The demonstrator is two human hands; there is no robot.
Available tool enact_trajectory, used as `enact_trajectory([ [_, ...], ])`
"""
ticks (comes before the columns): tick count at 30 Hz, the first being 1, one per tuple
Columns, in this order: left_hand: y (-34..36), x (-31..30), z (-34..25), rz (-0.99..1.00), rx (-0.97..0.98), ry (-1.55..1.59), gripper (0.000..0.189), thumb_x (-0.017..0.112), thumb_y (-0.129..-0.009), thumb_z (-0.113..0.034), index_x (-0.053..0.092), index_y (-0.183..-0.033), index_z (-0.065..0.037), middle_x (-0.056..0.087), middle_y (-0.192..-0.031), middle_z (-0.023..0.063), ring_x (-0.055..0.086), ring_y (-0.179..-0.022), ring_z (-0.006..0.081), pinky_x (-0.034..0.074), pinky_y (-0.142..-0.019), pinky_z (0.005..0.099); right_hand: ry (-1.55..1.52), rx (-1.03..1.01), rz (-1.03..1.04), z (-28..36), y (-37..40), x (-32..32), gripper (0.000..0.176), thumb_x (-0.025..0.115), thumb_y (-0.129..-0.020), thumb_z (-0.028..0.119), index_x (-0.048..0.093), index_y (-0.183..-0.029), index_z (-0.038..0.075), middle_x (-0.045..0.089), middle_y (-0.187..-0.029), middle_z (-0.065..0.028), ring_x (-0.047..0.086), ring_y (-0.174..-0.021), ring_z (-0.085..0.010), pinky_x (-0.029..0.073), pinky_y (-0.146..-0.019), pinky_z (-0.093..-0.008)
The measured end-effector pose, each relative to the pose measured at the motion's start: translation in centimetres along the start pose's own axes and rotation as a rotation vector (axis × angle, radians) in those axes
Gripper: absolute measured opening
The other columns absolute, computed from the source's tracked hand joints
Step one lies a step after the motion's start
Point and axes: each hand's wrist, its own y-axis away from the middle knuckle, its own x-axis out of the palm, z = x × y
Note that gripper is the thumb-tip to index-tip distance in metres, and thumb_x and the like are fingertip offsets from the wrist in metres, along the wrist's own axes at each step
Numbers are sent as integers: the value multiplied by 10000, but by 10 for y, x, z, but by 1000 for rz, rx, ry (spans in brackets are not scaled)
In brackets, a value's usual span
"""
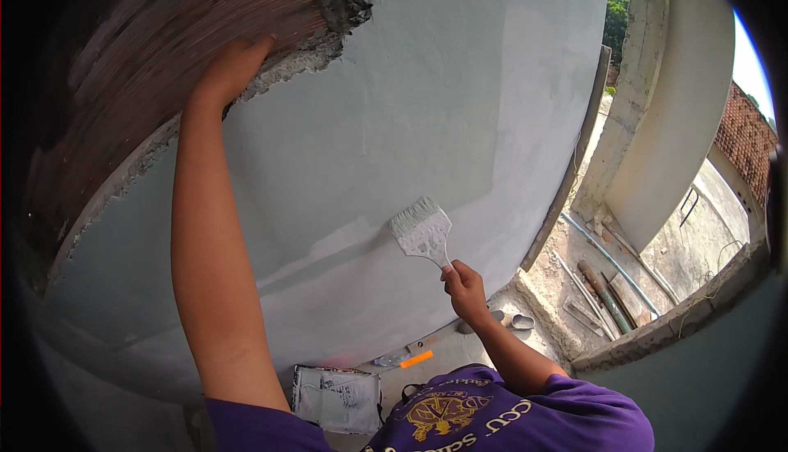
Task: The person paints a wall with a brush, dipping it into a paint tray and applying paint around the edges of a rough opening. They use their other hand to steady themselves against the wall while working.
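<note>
My right hand (465, 289) is closed round the handle of a wide paint brush (421, 230), its bristles up against the wall (394, 123). Pale green paint covers the upper part of that wall, and a whiter band lies below and to the right of the brush. At the upper left, my left hand (236, 68) reaches up to the rough, broken edge of a recess with a brown ribbed surface (189, 25). The fingers of that hand are partly hidden at the edge, and I cannot make out whether they hold anything.
Down on the floor are a paint-smeared tray (337, 400), an orange strip (416, 359) and a pair of shoes (510, 320). Pipes and boards (606, 296) lie beyond a low ledge (669, 325) at the right, beside a concrete pillar (628, 82).
</note>
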Motion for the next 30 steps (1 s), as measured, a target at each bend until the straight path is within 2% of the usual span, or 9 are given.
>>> enact_trajectory([
  [2, 4, 0, -3, 1, 9, -2, 709, 455, -879, -544, 572, -1235, 59, 586, -1229, 256, 579, -1112, 347, 415, -960, 397, 1, -35, -19, 6, -3, 0, 335, 505, -985, 260, 515, -738, 34, 377, -558, 52, 340, -516, -43, 272, -468, -236],
  [5, 10, -5, -13, 96, -40, 12, 677, 451, -903, -524, 566, -1252, 44, 577, -1269, 232, 547, -1163, 300, 373, -1002, 345, -13, -63, -15, 22, -9, 2, 335, 507, -984, 266, 520, -740, 37, 377, -561, 53, 337, -521, -42, 272, -473, -234],
  [8, 3, -3, -12, 112, -10, 32, 649, 448, -914, -499, 565, -1257, 40, 578, -1277, 213, 545, -1165, 284, 365, -1006, 330, 99, -74, -38, 12, -14, 4, 312, 531, -953, 260, 573, -782, 2, 493, -547, -64, 439, -519, -114, 361, -501, -306],
  [11, 1, -3, -11, 105, -28, 25, 632, 445, -921, -484, 566, -1256, 39, 583, -1275, 199, 546, -1160, 271, 358, -1009, 316, 158, -1, -26, -6, -8, 4, 315, 533, -949, 266, 578, -788, -1, 505, -551, -82, 453, -516, -128, 369, -504, -315],
  [14, 1, -2, -7, 121, -28, 51, 633, 450, -918, -486, 566, -1258, 36, 585, -1271, 199, 546, -1154, 269, 357, -1007, 314, 45, 34, 18, -14, 7, 3, 316, 509, -975, 250, 521, -738, 41, 389, -569, 50, 338, -527, -43, 270, -484, -233],
  [17, 0, 1, -6, 78, -44, 42, 638, 450, -918, -488, 562, -1258, 40, 586, -1267, 199, 543, -1150, 263, 355, -1004, 310, 0, 28, 19, -9, 13, 3, 317, 507, -976, 249, 519, -737, 41, 386, -568, 50, 340, -528, -42, 271, -482, -232],
  [20, 11, -3, -13, 99, -42, 40, 648, 444, -919, -494, 558, -1253, 50, 588, -1260, 198, 539, -1150, 260, 354, -1003, 313, -29, 15, -2, 1, 4, 3, 328, 531, -962, 266, 564, -763, 8, 478, -541, -12, 419, -530, -82, 345, -494, -276],
  [24, 4, 1, -8, 93, -9, 38, 654, 442, -920, -500, 563, -1240, 57, 591, -1251, 201, 541, -1137, 262, 356, -999, 317, 18, -57, -34, 25, -11, 7, 334, 525, -964, 273, 567, -772, 4, 482, -542, -34, 420, -520, -98, 350, -494, -287],
  [30, 3, -3, -7, 90, -2, 31, 651, 449, -916, -496, 569, -1229, 62, 597, -1236, 210, 551, -1116, 269, 362, -988, 320, 89, -2, -22, -19, -11, 9, 325, 526, -956, 271, 571, -778, 3, 482, -540, -53, 422, -512, -115, 350, -494, -299],
])
